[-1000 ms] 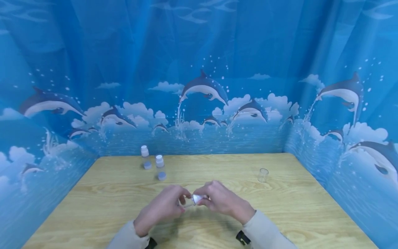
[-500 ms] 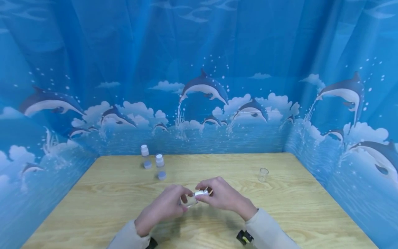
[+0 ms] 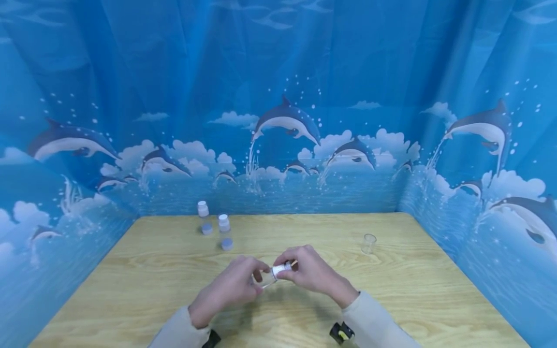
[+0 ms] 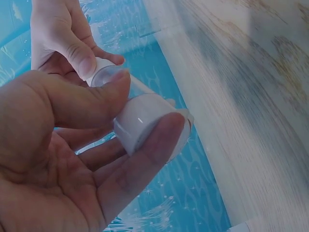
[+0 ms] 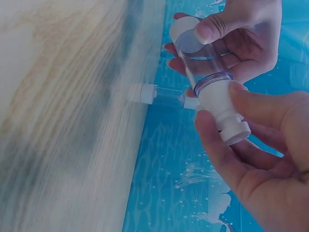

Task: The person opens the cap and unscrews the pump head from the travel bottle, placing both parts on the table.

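Note:
Above the front middle of the table, both hands hold one small clear pump bottle (image 5: 205,60) in a slanted position. My left hand (image 3: 232,288) pinches its lower end between thumb and fingers, around a white base (image 4: 140,121) inside the clear wall. At the other end my right hand (image 3: 311,270) pinches the white collar (image 5: 217,101) with thumb and index finger. A narrower white pump head (image 5: 235,133) sticks out beyond those fingers. The collar meets the clear body at a clear ring; whether it is screwed tight I cannot tell.
Two similar white-topped bottles, one farther back (image 3: 203,218) and one nearer (image 3: 224,232), stand upright at the table's back left. A clear, cup-like cap (image 3: 368,244) stands at the right. Blue dolphin-print curtain (image 3: 278,121) borders the wooden table (image 3: 426,290).
My right fingers have shifted on the white collar, and the pump end now shows more between them. The left hand stays nearly still on the bottle. The other bottles and cap have not moved.

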### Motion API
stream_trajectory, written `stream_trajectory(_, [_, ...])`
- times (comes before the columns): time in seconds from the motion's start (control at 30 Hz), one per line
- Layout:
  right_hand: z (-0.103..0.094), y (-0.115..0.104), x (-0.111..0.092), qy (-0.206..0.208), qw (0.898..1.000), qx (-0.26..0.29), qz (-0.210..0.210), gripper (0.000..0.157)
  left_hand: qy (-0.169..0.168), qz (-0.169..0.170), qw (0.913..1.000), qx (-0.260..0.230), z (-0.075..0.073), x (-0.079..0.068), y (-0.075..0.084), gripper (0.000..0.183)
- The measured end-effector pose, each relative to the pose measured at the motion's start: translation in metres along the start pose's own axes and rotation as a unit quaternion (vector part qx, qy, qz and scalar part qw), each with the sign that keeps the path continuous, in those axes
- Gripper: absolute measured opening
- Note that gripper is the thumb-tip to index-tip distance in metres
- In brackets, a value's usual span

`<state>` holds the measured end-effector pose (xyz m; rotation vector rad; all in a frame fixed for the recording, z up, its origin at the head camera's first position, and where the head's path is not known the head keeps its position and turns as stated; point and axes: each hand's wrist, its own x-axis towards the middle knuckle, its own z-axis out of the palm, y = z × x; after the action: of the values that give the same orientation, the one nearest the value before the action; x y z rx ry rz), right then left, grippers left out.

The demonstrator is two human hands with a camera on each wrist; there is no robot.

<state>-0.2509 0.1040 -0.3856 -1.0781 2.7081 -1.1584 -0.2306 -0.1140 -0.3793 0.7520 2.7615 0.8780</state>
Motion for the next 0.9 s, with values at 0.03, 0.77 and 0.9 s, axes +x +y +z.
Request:
stream_trajectory(0.03, [0.0002,-0.0001,0.0002,0.002,1.000,0.000,-0.001,0.019,0.001,0.001,1.0000,-0.001,0.0000,-0.0001,0.0000,0.045])
stream_trajectory(0.77, [-0.0026,0.0001,0.0001,0.006,0.999,0.011,-0.046,0.027,0.015,0.006,0.9999,0.004,-0.0012,-0.0022,0.0020,0.045])
stream_trajectory(0.9, [-0.0043,0.0003,-0.0007,-0.012,0.999,0.027,-0.021,0.026,0.011,0.001,0.9999,0.005,-0.0017,-0.0020,0.0025,0.046])
